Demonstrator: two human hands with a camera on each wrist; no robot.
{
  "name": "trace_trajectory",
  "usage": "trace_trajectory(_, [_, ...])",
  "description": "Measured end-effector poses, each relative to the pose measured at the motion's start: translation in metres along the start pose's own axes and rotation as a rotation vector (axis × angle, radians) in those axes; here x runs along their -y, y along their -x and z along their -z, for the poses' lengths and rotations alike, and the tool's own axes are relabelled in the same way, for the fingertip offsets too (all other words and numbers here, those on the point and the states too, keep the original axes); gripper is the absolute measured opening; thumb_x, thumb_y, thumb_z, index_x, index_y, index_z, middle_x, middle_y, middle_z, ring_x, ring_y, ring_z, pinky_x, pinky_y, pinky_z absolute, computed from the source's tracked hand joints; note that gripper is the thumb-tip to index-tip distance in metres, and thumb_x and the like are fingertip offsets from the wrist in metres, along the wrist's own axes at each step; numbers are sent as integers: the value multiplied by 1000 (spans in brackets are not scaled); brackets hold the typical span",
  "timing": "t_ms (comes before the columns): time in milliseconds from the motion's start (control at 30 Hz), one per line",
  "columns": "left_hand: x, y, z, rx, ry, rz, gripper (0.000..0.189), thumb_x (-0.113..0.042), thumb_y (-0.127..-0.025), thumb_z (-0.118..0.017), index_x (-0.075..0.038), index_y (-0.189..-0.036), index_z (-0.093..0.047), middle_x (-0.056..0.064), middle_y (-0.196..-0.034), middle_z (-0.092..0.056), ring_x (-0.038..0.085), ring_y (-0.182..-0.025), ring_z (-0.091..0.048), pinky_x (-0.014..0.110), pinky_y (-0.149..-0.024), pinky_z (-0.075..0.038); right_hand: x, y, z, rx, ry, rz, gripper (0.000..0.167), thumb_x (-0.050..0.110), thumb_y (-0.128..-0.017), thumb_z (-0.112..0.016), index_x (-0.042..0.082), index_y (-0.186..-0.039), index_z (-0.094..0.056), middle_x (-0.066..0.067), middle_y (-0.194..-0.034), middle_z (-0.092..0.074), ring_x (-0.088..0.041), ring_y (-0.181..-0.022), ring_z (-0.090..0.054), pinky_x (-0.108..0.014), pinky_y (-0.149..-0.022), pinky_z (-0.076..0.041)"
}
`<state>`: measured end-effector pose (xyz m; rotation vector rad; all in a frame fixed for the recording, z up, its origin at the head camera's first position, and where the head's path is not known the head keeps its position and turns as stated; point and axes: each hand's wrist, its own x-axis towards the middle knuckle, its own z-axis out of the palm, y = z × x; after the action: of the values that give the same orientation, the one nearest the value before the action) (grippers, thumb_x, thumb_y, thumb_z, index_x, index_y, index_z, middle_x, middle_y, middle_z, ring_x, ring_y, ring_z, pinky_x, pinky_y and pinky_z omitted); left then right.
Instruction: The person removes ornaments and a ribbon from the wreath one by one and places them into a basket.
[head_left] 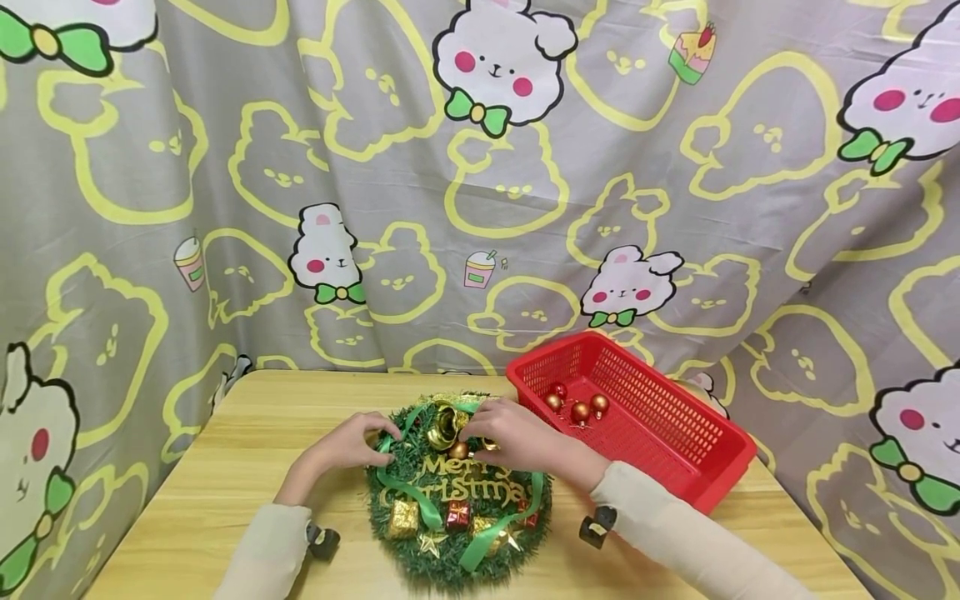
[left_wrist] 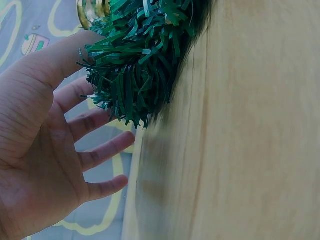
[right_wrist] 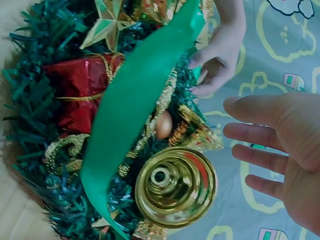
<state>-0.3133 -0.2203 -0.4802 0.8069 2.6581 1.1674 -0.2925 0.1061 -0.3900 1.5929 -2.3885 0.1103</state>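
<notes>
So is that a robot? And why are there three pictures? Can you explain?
No robot, just a person's bare hands. The big picture comes from a camera on their head; the other two come from cameras on their left and right wrists. On the wooden table are a green Christmas wreath and a red basket with some shiny little balls inside. The left hand touches the wreath's edge; I can't tell whether it's gripping. The right hand is over the wreath, near a gold bell, with its fingers fairly straight and nothing held.
</notes>
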Motion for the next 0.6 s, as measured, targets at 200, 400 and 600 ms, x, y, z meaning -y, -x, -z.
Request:
trace_trajectory(200, [0, 0, 0, 3, 1, 6, 28, -19, -85, -80, -15, -111, -72, 12, -124, -64, 43, -123, -55, 65, -104, -46, 3, -1, -11, 32, 29, -19, 25, 23, -85, -83, 20, -109, -75, 5, -103, -76, -15, -100, -64, -33, -89, -52])
trace_trajectory(400, [1, 0, 0, 0, -9, 3, 28, -20, -84, -81, -16, -110, -73, 10, -122, -64, 38, -119, -57, 64, -102, -47, 5, -3, -19, 68, 57, -26, 21, 23, -87, -81, 20, -108, -76, 5, -102, -76, -14, -99, -65, -33, -88, -52])
trace_trajectory(600, [2, 0, 0, -2, -18, -1, 28, -21, -84, -81, -17, -110, -73, 10, -122, -65, 36, -117, -57, 64, -101, -48, 3, -5, -27, 119, 82, -33, 21, 23, -89, -79, 22, -110, -77, 8, -105, -76, -13, -102, -65, -33, -90, -51])
